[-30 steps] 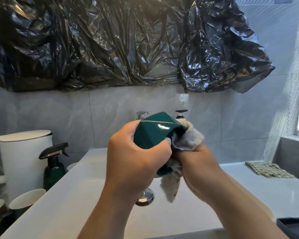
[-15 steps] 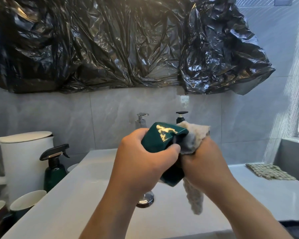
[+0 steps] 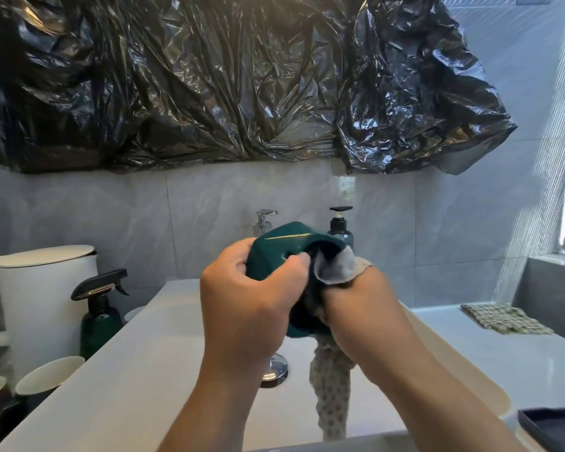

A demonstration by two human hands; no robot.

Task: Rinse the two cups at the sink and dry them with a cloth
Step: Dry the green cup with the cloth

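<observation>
The left hand point(image 3: 248, 308) grips a green cup point(image 3: 281, 252) above the white sink point(image 3: 150, 363). The right hand point(image 3: 362, 314) holds a grey cloth point(image 3: 333, 396), pushed into the cup, its end hanging down.

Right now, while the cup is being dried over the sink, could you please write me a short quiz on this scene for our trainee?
1. True or false: the left hand grips the green cup.
2. Where is the grey cloth? A on a wall hook; B held by the right hand at the cup's mouth, its tail hanging over the sink; C on the floor.
3. Fill in: the spray bottle stands to the ___ of the sink.
Key: 1 true; 2 B; 3 left.
</observation>
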